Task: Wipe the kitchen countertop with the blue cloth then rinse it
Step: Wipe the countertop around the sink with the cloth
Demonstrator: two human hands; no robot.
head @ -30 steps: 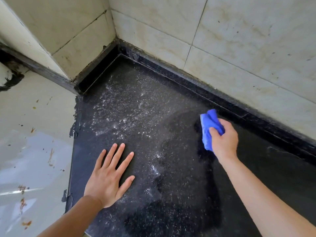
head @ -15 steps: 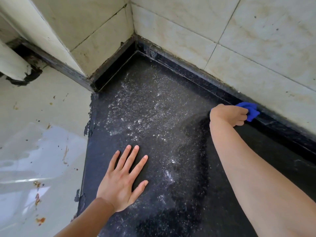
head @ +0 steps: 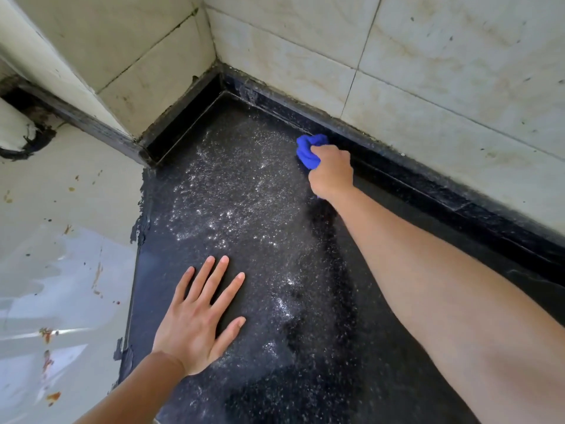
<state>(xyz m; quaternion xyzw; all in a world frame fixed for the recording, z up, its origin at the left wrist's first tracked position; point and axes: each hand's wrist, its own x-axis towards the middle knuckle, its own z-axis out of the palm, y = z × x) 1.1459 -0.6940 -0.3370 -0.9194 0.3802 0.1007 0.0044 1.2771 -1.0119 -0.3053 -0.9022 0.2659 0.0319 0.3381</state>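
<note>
Right hand gripping bunched blue cloth, left hand flat, fingers spread, on speckled black countertop

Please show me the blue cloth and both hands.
blue cloth (head: 305, 152): head view, bunched part past the fingers.
right hand (head: 331, 172): head view, back of hand.
left hand (head: 195, 321): head view, back of hand.

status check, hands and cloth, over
Left hand flat on the countertop, fingers spread. Right hand grips the blue cloth, bunched, near the back ledge. Pale speckled film lies left of the cloth; nothing in its way.
</note>
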